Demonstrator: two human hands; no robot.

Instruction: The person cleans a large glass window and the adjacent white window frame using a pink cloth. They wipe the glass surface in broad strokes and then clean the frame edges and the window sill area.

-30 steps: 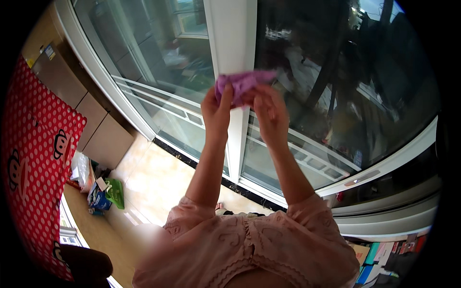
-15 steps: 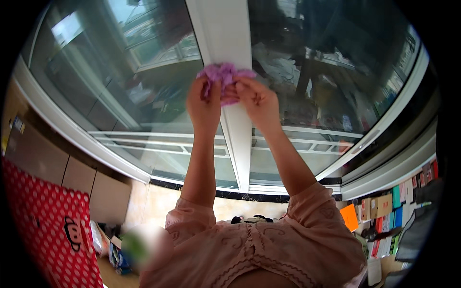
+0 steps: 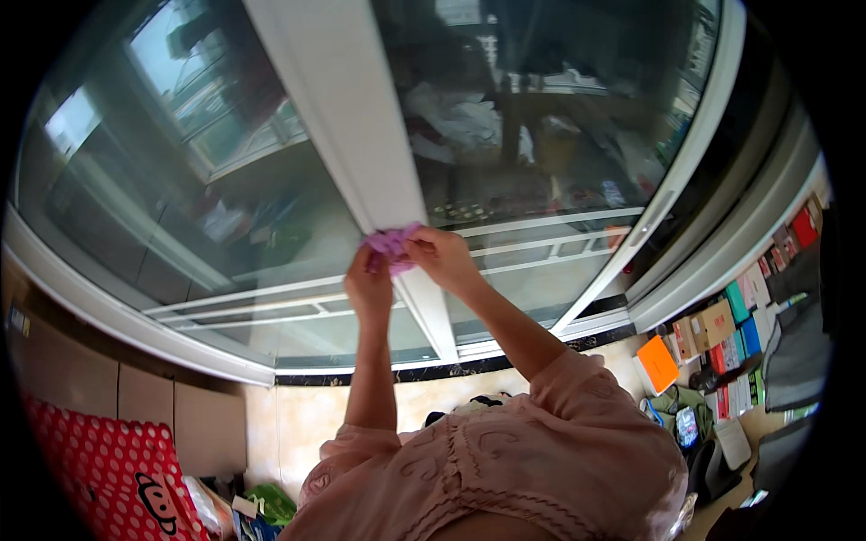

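Note:
A crumpled purple cloth (image 3: 391, 245) is gripped between both hands, against the white frame post (image 3: 347, 117) of a glass sliding door. My left hand (image 3: 368, 287) is closed on the cloth's left side, thumb and fingers pinching it. My right hand (image 3: 442, 256) pinches the cloth from the right, fingers curled. Part of the cloth is hidden behind the fingers. Glass panes lie on either side of the post, the left pane (image 3: 225, 234) and the right pane (image 3: 532, 153), both with reflections.
Low white bars (image 3: 541, 257) show through the glass. To the right are stacked books and boxes (image 3: 713, 329) and an orange box (image 3: 661, 362). A red polka-dot cover (image 3: 108, 469) and brown cabinets (image 3: 207, 424) stand at the left. Pale floor tiles (image 3: 307, 415) run below the door.
Both hands have moved down the white post with the purple cloth, now close to the low bars. The view has shifted, so the post sits farther left.

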